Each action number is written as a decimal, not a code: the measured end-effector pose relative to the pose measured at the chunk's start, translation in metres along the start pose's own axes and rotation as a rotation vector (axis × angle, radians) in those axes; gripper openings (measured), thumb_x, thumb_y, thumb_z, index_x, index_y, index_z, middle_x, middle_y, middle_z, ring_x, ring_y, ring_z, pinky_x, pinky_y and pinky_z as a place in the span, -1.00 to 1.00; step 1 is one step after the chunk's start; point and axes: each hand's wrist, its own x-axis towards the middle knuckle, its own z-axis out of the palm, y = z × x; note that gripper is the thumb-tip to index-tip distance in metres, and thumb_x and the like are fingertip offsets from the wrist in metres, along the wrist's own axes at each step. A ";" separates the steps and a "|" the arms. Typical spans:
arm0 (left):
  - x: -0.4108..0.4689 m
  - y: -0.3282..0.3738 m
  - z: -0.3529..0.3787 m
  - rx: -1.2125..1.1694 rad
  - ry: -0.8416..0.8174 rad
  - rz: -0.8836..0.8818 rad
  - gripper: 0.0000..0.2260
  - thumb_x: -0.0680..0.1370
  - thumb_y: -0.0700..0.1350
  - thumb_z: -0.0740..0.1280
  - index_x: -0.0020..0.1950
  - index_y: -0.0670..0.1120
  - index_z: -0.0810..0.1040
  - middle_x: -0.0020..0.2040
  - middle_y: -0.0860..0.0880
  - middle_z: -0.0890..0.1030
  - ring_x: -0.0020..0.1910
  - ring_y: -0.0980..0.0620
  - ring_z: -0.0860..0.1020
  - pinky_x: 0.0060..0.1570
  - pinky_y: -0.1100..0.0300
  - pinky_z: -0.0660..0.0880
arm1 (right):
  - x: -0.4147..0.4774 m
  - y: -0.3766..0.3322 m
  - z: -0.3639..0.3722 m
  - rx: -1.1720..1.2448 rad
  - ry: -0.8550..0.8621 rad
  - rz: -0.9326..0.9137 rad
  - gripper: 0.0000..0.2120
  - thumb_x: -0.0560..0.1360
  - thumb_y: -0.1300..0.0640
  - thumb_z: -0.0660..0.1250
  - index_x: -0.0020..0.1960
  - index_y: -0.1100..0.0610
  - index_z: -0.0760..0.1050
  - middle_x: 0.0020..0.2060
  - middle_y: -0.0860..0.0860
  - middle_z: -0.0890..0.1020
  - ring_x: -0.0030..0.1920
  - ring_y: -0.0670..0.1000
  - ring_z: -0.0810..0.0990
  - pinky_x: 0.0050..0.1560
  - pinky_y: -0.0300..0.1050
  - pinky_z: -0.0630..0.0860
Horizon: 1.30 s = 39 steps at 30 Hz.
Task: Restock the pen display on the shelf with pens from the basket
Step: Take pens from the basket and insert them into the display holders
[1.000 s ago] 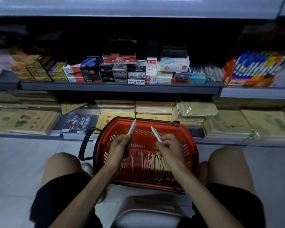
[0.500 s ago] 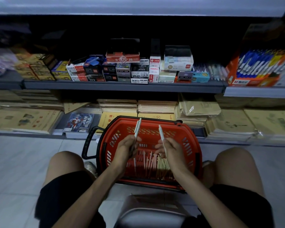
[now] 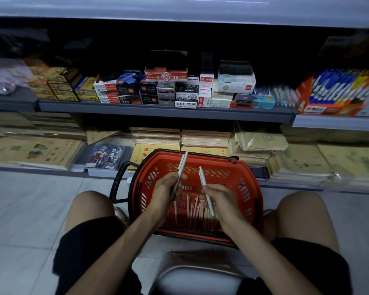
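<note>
pen display (image 3: 323,108) cropped right, stool (image 3: 200,281) cropped below

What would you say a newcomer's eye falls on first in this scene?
The red basket on the floor between the person's knees stands out first, with loose pens lying in its bottom. Over it the left hand grips a white pen and the right hand holds a second pen. At far right, an orange display box of blue and yellow pens sits on a shelf.

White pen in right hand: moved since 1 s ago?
Yes: that white pen swung steeper; lower end now shows below the right hand, over the red plastic basket.
</note>
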 end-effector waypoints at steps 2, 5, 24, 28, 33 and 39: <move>-0.001 0.002 0.000 -0.017 -0.003 0.007 -0.70 0.73 -0.13 0.14 0.17 -0.25 0.61 -0.26 -0.05 0.50 -0.34 0.05 0.42 -0.28 0.18 0.36 | -0.003 0.000 0.003 0.039 -0.007 -0.006 -0.91 0.54 0.24 0.49 0.04 0.21 0.68 -0.13 0.16 0.76 -0.09 0.14 0.75 -0.05 0.02 0.70; -0.006 0.009 0.001 -0.072 -0.008 0.013 -0.71 0.73 -0.15 0.17 0.22 -0.27 0.62 -0.20 -0.08 0.59 -0.29 0.05 0.53 -0.29 0.22 0.49 | -0.005 -0.001 0.009 0.057 -0.017 -0.035 -0.86 0.50 0.28 0.53 0.05 0.22 0.66 -0.08 0.18 0.76 -0.07 0.15 0.75 -0.03 0.00 0.70; -0.007 0.193 0.011 -0.070 -0.063 0.423 -0.72 0.71 -0.09 0.26 0.28 -0.23 0.63 -0.05 -0.15 0.61 -0.09 -0.04 0.59 -0.01 0.09 0.58 | -0.073 -0.245 0.093 -0.067 -0.202 -0.766 -0.87 0.56 0.18 0.49 0.06 0.22 0.65 -0.38 0.02 0.58 -0.57 -0.20 0.45 -0.52 -0.36 0.34; -0.007 0.238 0.012 -0.079 -0.070 0.487 -0.70 0.71 -0.09 0.27 0.31 -0.27 0.60 -0.03 -0.17 0.59 -0.09 -0.04 0.58 -0.02 0.11 0.61 | -0.082 -0.290 0.109 -0.030 -0.163 -0.872 -0.92 0.52 0.21 0.54 -0.07 0.22 0.69 -0.43 -0.05 0.61 -0.51 -0.15 0.51 -0.41 -0.26 0.47; -0.003 0.279 0.006 -0.026 -0.035 0.555 -0.76 0.70 -0.10 0.30 0.20 -0.22 0.68 -0.03 -0.15 0.61 -0.05 -0.01 0.61 0.08 -0.04 0.67 | -0.092 -0.323 0.123 0.012 -0.194 -0.909 -0.94 0.49 0.21 0.56 -0.10 0.14 0.69 -0.36 0.12 0.67 -0.39 0.06 0.64 -0.23 -0.02 0.64; 0.000 0.321 -0.008 0.088 0.083 0.722 -0.89 0.63 -0.17 0.41 0.08 -0.17 0.70 -0.11 -0.14 0.75 -0.09 -0.02 0.73 -0.10 0.16 0.66 | -0.094 -0.363 0.135 -0.067 -0.134 -1.046 -0.84 0.44 0.25 0.60 -0.03 0.29 0.70 -0.19 0.09 0.75 -0.25 0.08 0.74 -0.06 0.02 0.72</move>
